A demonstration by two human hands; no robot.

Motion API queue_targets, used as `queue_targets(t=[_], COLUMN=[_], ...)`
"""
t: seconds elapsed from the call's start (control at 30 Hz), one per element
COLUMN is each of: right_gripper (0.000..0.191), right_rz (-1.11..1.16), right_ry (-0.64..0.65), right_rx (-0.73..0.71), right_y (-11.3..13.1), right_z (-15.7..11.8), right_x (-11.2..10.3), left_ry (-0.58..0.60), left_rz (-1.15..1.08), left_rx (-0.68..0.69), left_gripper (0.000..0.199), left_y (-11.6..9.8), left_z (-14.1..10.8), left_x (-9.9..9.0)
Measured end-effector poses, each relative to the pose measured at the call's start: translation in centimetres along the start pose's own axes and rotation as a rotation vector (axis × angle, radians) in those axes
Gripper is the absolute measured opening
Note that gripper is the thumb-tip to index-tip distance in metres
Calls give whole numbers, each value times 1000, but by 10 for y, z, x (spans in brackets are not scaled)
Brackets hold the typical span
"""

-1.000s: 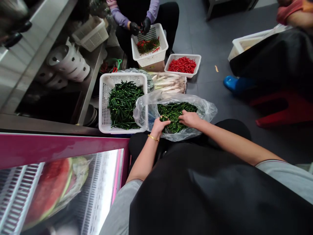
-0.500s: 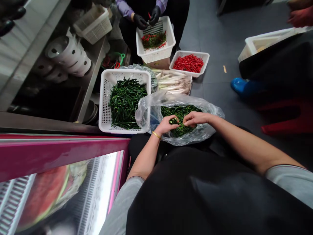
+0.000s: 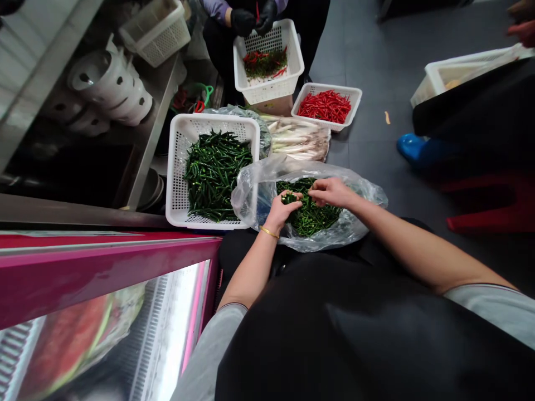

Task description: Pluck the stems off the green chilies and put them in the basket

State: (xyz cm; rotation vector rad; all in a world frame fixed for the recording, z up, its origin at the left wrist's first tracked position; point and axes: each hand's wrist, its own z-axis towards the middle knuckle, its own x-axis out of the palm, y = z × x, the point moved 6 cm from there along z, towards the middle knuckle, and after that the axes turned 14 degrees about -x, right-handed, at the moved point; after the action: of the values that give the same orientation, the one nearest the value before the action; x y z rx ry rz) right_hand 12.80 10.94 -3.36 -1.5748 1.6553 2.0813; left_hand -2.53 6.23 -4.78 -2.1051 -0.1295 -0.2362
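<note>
My left hand, with a gold bracelet at the wrist, is closed around a small bunch of green chilies. Just to its right, my right hand has its fingertips pinched together; whatever is between them is too small to make out. Both hands are over a clear plastic bag, which lies open around a heap of thin green chilies. Left of the bag stands a white basket with many dark green chilies, one side of it overlapped by the plastic.
Beyond the bag are packed scallions and a white basket of red chilies. A co-worker's black-gloved hands hold a red chili above another basket. A pink-framed cooler and metal shelf flank my left; a red stool stands right.
My right hand has lifted slightly up and away from my left hand. My left hand has turned a little and still holds its bunch. The camera view has shifted slightly.
</note>
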Motion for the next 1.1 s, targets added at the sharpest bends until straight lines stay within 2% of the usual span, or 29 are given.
queue_targets(t=[0.07,0.13,0.2,0.3,0.37,0.43,0.5,0.6,0.67,0.73,0.83,0.9,1.0,1.03,1.1], right_gripper=[33,33,35,39,38,34,31,30,32,33,27,28,41,43,42], right_rz=[42,-133,-371,-566,-612,-627,-620,-576,-530,-469,-237,42,512,628,755], right_ry=[-37,-79,-57,101,227,299,261,95,3,-51,-35,-12,-40,-55,-72], right_rx=[-39,-56,-50,-76,-86,-84,-71,13,37,-20,-120,-24,283,334,318], right_y=[11,15,13,6,0,-1,4,22,38,54,58,41,10,6,7], right_z=[-10,-10,-2,22,34,36,27,-7,-31,-48,-55,-50,-36,-29,-17], right_x=[8,13,18,26,27,24,16,9,15,26,35,33,30,30,31], left_ry=[39,50,24,-23,-8,-11,-27,-39,-54,-80,-82,-76,-42,-17,29], left_rz=[-3,-24,-76,-123,-129,-151,-182,-239,-288,-336,-326,-242,-45,20,93], left_rx=[-23,-103,-179,-212,-224,-238,-263,-313,-324,-314,-313,-287,-168,-129,-92], left_gripper=[29,30,34,42,40,35,33,32,30,28,28,30,31,31,30], left_y=[9,20,27,24,18,13,13,24,34,42,47,43,27,22,15], left_z=[1,1,-1,-6,-9,-11,-11,-7,-3,-1,-1,-4,-9,-11,-13], left_x=[12,18,16,2,-6,-11,-11,3,15,21,18,10,2,1,3])
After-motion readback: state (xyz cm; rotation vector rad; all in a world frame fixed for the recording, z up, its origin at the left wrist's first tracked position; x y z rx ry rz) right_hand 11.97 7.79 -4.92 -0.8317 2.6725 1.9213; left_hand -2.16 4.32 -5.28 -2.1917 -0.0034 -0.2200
